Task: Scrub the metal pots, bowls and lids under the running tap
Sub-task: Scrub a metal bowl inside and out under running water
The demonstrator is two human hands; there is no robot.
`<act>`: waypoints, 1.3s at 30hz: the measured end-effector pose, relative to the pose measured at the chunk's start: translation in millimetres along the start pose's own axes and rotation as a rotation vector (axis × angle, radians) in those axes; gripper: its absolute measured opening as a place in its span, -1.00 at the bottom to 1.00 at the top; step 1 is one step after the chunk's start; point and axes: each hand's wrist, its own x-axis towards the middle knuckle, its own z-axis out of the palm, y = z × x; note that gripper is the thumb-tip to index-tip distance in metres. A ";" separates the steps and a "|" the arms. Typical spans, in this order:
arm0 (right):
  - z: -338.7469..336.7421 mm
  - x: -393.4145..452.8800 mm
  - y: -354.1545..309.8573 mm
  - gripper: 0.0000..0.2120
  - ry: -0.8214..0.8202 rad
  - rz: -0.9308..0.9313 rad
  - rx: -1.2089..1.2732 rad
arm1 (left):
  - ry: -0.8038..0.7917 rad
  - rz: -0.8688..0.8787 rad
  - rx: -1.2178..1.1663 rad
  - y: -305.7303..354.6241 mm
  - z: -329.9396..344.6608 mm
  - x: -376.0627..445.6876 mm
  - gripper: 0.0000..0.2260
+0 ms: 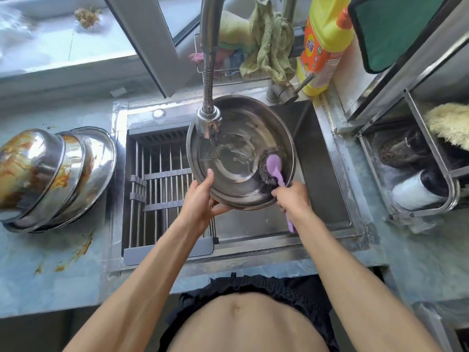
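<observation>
At nine o'clock on the counter, a stack of dirty bowls (50, 174) is lying tipped on its side, streaked with orange sauce and waiting its turn, well apart from the sink. Just right of it a drying rack (162, 189) is covering the left half of the sink (327, 189).

At centre, the left hand (200, 199) is gripping the near rim of a wide metal bowl (241, 151), thumb hooked over the edge and fingers curled underneath. The bowl is being held tilted over the basin, with the tap head (208, 120) hanging over its eleven o'clock rim and water running into it. At the bowl's four o'clock, the right hand (291, 196) is closing its fingers tightly round the handle of a purple brush (275, 165), whose dark bristles are pressing against the inner wall.

The wet rim is probably the weak point: a hard brush stroke could twist the bowl out of the one-handed grip and drop it into the basin. The tap head is sitting very near the rim, so lifting the bowl could knock it.

Open room is lying at three o'clock, in the bare right part of the basin. A detergent bottle (322, 44) is standing at one o'clock.
</observation>
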 end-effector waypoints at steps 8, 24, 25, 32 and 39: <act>-20.4 10.9 -14.6 -0.92 0.069 -0.181 -0.012 | -0.034 0.126 0.492 91.0 -27.8 12.6 -0.77; -13.3 -27.6 -55.2 -0.69 -0.029 -0.506 -0.907 | 0.091 0.284 0.498 68.0 -12.8 13.1 -0.55; -8.1 -33.9 -57.2 -0.69 -0.094 -0.472 -0.925 | 0.126 0.298 0.460 60.3 -11.2 12.1 -0.58; 25.3 -61.1 -68.7 -0.76 -0.621 -0.311 -0.377 | 0.180 0.349 0.259 20.2 -7.4 7.1 -0.59; 21.6 -43.4 -62.8 -0.75 -0.530 -0.413 -0.669 | 0.134 0.379 0.132 25.3 -14.2 3.8 -0.89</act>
